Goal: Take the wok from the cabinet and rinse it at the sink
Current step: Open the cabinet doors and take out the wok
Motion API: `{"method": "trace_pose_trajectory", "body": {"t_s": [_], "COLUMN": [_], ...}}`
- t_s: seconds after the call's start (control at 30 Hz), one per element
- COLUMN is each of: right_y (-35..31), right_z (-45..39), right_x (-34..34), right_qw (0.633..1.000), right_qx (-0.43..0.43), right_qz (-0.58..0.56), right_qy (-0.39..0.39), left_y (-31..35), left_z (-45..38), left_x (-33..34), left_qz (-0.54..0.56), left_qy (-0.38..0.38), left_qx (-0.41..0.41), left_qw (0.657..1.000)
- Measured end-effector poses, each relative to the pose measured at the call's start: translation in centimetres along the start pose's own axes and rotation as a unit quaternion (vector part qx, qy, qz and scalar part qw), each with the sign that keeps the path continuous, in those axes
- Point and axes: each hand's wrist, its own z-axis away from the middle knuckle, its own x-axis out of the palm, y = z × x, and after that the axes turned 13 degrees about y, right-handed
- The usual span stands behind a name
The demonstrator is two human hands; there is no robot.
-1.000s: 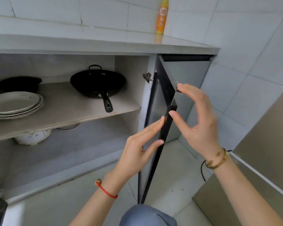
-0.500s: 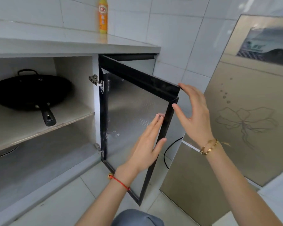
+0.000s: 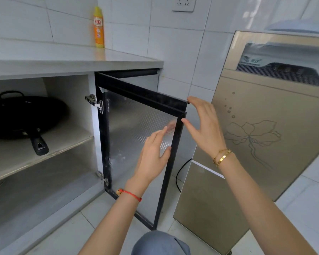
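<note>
Bottle point(image 3: 98, 28) reading 立白, wok point(image 3: 24, 116) shelved, hands at cabinet door point(image 3: 136, 126)

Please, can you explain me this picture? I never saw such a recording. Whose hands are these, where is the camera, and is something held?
No machine is here. A person wears one wide-angle camera on the head, looking forward and down, so you see that person's own two arms.

The left hand, with a red string at the wrist, lies with straight fingers against the inner side of the open cabinet door. The right hand, with gold bracelets, is at the door's outer top corner, fingers spread; fingertips touch the frame. Neither hand grips anything.

Inside the cabinet, a black wok sits on the upper shelf, its handle pointing outward. It is untouched. On the countertop above stands an orange and yellow bottle. On the right stands a gold-coloured appliance with a flower drawing.
</note>
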Motion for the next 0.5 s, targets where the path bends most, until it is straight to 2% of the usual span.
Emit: {"method": "trace_pose_trajectory", "body": {"t_s": [0.23,0.5], "right_y": [-5.0,-9.7], "right_z": [1.9,3.9], "right_x": [-1.2,4.6], "right_qw": [0.996,0.981], "right_qx": [-0.058,-0.054], "right_qz": [-0.056,-0.177], "right_qy": [0.032,-0.061], "left_y": [0.5,-2.0], "left_z": [1.6,3.9], "left_x": [-7.3,-16.4], "left_qz": [-0.039,-0.141], "left_qy": [0.102,0.179], "left_qx": [0.012,-0.033], "left_qw": [0.994,0.973]}}
